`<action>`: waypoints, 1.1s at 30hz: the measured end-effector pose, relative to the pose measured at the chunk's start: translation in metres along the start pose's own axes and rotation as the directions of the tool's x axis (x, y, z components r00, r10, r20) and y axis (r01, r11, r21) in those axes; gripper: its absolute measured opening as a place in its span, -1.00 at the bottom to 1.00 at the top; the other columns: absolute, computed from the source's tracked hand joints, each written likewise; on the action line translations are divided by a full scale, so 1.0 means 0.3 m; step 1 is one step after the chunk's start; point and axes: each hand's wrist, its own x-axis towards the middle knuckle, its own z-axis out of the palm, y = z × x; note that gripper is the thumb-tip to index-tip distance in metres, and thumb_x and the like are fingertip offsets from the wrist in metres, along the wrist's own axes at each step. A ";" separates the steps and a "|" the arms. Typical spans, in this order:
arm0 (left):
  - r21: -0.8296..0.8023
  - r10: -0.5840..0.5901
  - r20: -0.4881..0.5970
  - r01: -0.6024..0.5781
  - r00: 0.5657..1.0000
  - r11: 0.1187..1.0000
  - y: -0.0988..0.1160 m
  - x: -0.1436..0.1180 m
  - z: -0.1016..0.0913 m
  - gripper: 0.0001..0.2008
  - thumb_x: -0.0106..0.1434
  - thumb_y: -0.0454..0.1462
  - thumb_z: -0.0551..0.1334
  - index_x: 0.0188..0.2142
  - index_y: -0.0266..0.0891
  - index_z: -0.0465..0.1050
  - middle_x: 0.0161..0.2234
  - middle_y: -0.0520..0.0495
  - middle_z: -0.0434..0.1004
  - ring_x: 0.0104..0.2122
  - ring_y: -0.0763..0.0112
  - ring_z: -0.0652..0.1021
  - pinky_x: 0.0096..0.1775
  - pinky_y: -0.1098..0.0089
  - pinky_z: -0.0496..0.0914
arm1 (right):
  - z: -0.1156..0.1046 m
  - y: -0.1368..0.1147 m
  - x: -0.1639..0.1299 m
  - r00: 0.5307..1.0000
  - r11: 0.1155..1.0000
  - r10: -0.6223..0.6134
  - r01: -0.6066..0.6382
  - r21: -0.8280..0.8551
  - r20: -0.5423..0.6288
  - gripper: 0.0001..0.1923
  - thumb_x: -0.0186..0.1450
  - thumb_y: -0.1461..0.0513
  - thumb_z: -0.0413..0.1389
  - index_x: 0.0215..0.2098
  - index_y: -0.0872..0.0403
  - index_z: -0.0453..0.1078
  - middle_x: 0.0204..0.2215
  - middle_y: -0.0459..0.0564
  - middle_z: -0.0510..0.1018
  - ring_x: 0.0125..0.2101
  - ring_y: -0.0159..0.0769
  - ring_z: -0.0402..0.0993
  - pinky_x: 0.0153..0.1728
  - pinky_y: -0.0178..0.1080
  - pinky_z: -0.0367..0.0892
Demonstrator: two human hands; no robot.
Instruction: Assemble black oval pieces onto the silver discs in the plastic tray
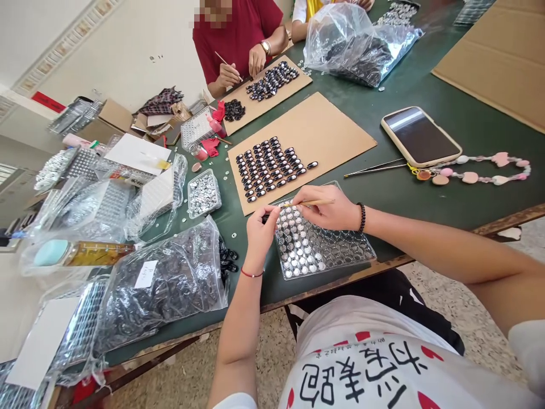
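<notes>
From where I stand, the person's left hand (pixel 260 228) pinches a small black piece (pixel 266 217) over the far left corner of a clear plastic tray (pixel 361 253), while the right hand (pixel 323 209) grips a thin wooden stick (pixel 317 202) much like a pen. The two hands are apart but close, the stick's tip reaching toward the left fingertips.

The tray's near edge lies beside the edge of the table (pixel 426 233), so a bumped forearm could tip it over and scatter its white discs (pixel 293 254). The right wrist hangs above the cups and might drag some discs loose. On the cardboard sheet (pixel 332 133) just beyond, a careless knuckle could break up the neat rows of black pieces (pixel 272 170).

The left fingers cover most of the held piece, and I cannot tell whether the stick touches it. Glare blurs the contents of the plastic bag (pixel 170 284) at left; the farther co-worker (pixel 300 20) is cut off at the top.
</notes>
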 end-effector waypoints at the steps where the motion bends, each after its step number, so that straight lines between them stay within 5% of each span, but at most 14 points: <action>1: -0.014 -0.021 -0.008 0.021 1.000 1.000 -0.003 0.001 0.004 -0.75 0.10 -0.10 0.14 -0.43 -0.27 0.37 -0.65 0.10 0.26 -0.69 0.60 0.28 -0.62 0.54 0.16 | 0.003 0.002 0.000 1.000 1.000 0.019 -0.019 -0.008 -0.004 -0.84 0.24 0.25 -0.07 -0.33 0.14 0.31 -0.50 -0.08 0.41 -0.59 -0.48 0.20 -0.51 -0.39 0.10; 12: -0.004 0.024 -0.130 -0.025 0.991 1.000 -0.023 0.023 -0.007 -0.74 0.11 -0.10 0.14 -0.37 -0.26 0.39 -0.64 0.10 0.26 -0.67 0.59 0.29 -0.59 0.53 0.21 | 0.020 0.026 -0.004 0.998 0.997 0.055 -0.057 -0.060 -0.033 -0.83 0.23 0.24 -0.06 -0.35 0.13 0.35 -0.56 -0.10 0.40 -0.58 -0.46 0.23 -0.49 -0.37 0.08; 16: -0.050 -0.007 -0.060 0.004 0.998 0.999 -0.026 0.030 -0.008 -0.67 0.09 -0.09 0.17 -0.21 -0.23 0.43 -0.60 0.08 0.26 -0.67 0.61 0.26 -0.63 0.54 0.16 | 0.016 0.041 0.005 0.982 0.981 0.177 -0.171 0.088 -0.065 -0.87 0.21 0.25 -0.01 -0.35 0.13 0.33 -0.60 -0.15 0.36 -0.65 -0.52 0.16 -0.55 -0.39 0.07; 22: -0.111 -0.030 0.039 0.034 0.999 0.993 -0.036 0.020 0.028 -0.62 0.05 -0.10 0.21 -0.15 -0.20 0.42 -0.62 0.09 0.23 -0.69 0.61 0.24 -0.64 0.53 0.15 | 0.019 0.042 0.017 0.930 0.827 0.367 -0.319 0.464 -0.015 -0.86 0.22 0.20 0.00 -0.37 0.15 0.26 -0.55 -0.10 0.40 -0.64 -0.52 0.18 -0.63 -0.41 0.08; 28: -0.156 -0.034 0.075 0.045 0.997 0.987 -0.025 -0.005 0.053 -0.70 0.05 -0.10 0.21 -0.28 -0.22 0.46 -0.60 0.06 0.32 -0.70 0.62 0.24 -0.64 0.52 0.15 | 0.023 0.024 0.014 0.880 0.665 0.463 -0.422 0.617 0.102 -0.81 0.19 0.15 0.05 -0.37 0.13 0.25 -0.57 -0.10 0.42 -0.72 -0.55 0.17 -0.70 -0.41 0.11; 33: -0.197 -0.075 0.004 0.075 0.997 0.977 -0.052 0.067 -0.042 -0.70 0.01 -0.12 0.25 -0.29 -0.25 0.46 -0.66 0.11 0.25 -0.71 0.66 0.21 -0.66 0.56 0.11 | -0.010 0.039 0.031 0.842 0.577 0.535 -0.420 0.701 0.065 -0.80 0.19 0.14 0.06 -0.39 0.12 0.23 -0.58 -0.11 0.39 -0.76 -0.57 0.13 -0.76 -0.41 0.07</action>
